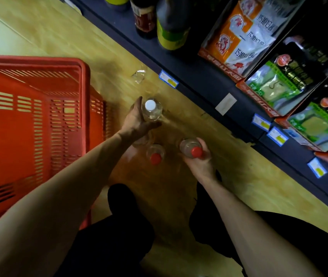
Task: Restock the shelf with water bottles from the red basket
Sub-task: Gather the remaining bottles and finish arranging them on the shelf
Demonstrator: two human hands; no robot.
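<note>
Left grip (137, 118) wraps clear white-capped bottle (152, 110) — right grip (200, 160) wraps clear red-capped bottle (191, 149).

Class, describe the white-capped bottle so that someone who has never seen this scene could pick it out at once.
Start at the red basket on the floor; just right of it, between basket and shelf, are three clear bottles. The white-capped bottle is the farthest one, held in the left hand. The other two bottles have red caps; only this cap is white.
</note>
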